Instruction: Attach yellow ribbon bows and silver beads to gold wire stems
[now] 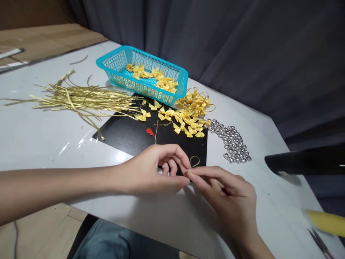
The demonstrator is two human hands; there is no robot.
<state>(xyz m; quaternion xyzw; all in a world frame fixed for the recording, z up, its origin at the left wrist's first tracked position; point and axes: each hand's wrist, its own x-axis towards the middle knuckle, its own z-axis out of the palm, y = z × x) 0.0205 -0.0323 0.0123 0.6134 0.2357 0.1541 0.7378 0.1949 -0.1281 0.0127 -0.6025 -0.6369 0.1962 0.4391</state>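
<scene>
My left hand (159, 169) and my right hand (231, 196) meet fingertip to fingertip over the near edge of a black mat (126, 138). A small loop of thin gold cord (194, 161) rises from between their pinched fingers; its ends are hidden there. Beyond the hands, yellow ribbon bows (185, 122) are scattered on the mat. A red piece (149, 132) lies beside a short gold cord (156, 132). To the left, a bundle of gold cords (88, 99) spreads over the table and mat.
A turquoise basket (142, 86) at the back contains more bows. Beside it sits a pile of bows with cord loops (196, 102). Silver beads (234, 142) lie right of the mat. A black cylinder (304, 160), a yellow object (325, 221) and scissors (319, 242) are at the right.
</scene>
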